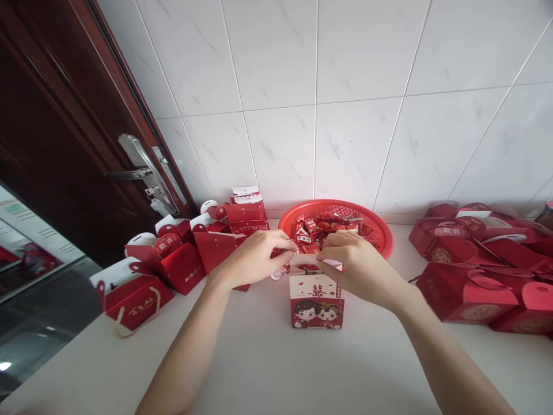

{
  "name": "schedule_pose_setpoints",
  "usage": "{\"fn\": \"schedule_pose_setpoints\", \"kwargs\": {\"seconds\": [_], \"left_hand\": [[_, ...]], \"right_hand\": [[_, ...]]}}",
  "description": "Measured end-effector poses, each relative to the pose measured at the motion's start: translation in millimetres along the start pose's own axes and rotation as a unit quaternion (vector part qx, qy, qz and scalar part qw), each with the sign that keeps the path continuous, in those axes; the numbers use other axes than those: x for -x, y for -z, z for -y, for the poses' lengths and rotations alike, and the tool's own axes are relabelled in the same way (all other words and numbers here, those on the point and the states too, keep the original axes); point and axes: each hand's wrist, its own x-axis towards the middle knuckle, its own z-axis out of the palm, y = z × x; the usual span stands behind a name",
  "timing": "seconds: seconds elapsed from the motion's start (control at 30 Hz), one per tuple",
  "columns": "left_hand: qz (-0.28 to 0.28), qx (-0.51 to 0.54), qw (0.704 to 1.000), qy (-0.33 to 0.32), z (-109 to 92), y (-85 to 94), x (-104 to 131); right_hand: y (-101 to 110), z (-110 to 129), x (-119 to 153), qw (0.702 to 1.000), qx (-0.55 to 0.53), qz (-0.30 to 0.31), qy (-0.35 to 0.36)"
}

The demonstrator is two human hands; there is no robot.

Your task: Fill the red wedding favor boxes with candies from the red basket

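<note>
A small red and cream gift box (317, 302) with two cartoon figures and a double-happiness character stands upright on the table, its top open. Something red lies inside, partly hidden. At its upper right edge my right hand (356, 262) is closed, fingers pinching the box's pale flap. My left hand (259, 256) is beside the upper left edge, thumb and fingers closed around a red printed piece; whether it is a flap or a wrapper I cannot tell. Behind both hands, a red plastic basket (382, 222) holds wrapped candies (309, 227).
Several red boxes stand open at left, one with a rope handle (142, 311). More red gift boxes (466, 294) crowd the right side. A tiled wall (276, 144) closes off the back of the white table (268, 363). A dark door (82, 115) is at left.
</note>
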Motion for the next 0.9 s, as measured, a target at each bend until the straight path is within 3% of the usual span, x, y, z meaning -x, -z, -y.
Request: {"fn": "schedule_pose_setpoints", "kwargs": {"seconds": [0.1, 0.2, 0.5, 0.63, 0.77, 0.9], "left_hand": [[-0.069, 0.046, 0.996, -0.02, 0.1, 4.1, 1.8], [-0.126, 0.073, 0.989, -0.038, -0.4, 8.2, 3.5], [-0.183, 0.089, 0.978, -0.054, -1.9, 7.7, 2.6], [-0.206, 0.129, 0.968, -0.068, 0.3, 6.9, 2.0], [-0.229, 0.178, 0.955, -0.068, -1.9, 1.8, 0.9], [-0.241, 0.199, 0.948, -0.054, -7.9, -6.6, -0.6]], "right_hand": [[8.5, -3.4, 2.4, 0.998, -0.05, -0.035, -0.003], [12.7, -2.7, 3.5, 0.996, -0.079, -0.029, 0.017], [8.8, 3.2, 2.1, 0.997, -0.04, 0.062, 0.025], [9.7, -0.4, 1.2, 0.994, -0.105, -0.014, -0.005], [6.2, -1.4, -2.1, 0.959, -0.243, -0.101, -0.106], [1.1, 2.0, -6.5, 0.91, -0.381, -0.09, -0.136]]}}
